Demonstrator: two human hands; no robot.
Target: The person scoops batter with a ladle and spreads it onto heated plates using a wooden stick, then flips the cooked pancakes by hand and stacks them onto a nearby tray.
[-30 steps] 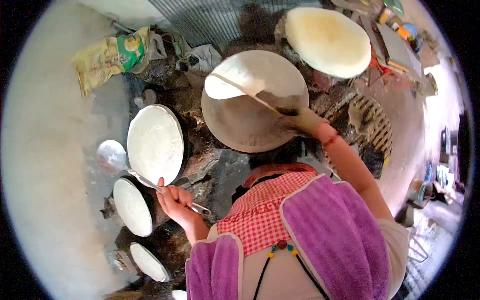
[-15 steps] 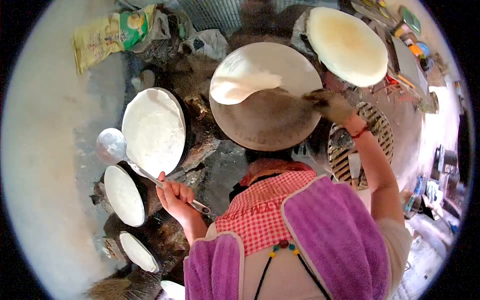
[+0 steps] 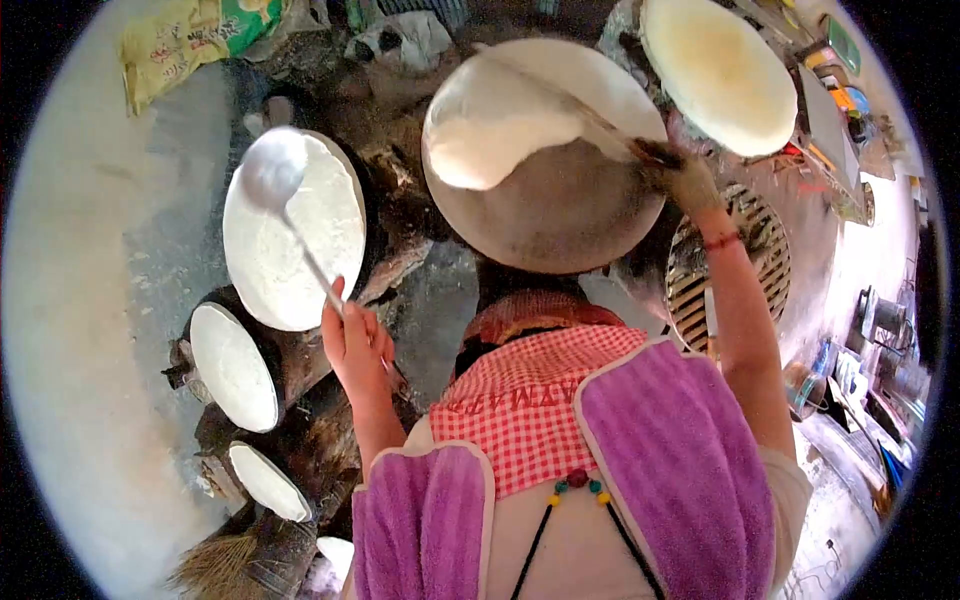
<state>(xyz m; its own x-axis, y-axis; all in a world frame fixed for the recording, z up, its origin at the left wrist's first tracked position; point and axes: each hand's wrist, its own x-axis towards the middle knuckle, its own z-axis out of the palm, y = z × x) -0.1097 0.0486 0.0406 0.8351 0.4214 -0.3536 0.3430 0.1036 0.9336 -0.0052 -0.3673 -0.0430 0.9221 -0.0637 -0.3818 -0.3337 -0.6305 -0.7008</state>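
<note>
Grey concrete floor (image 3: 80, 300) is ringing the sooty hearths you are working over. On the big griddle (image 3: 560, 225) the flatbread (image 3: 490, 130) is coming away, about half peeled by my judgement. Your right hand (image 3: 685, 180) is gripping the thin spatula (image 3: 560, 95) under it. A browned flatbread (image 3: 720, 70) is resting beyond. Three batter-covered pans (image 3: 300, 260) are setting at your left. A wire grate (image 3: 745, 270) is crowding your right forearm. Your left hand (image 3: 355, 350), fingers (image 3: 372, 340) closed, is holding the ladle (image 3: 270, 170) above the nearest pan.
</note>
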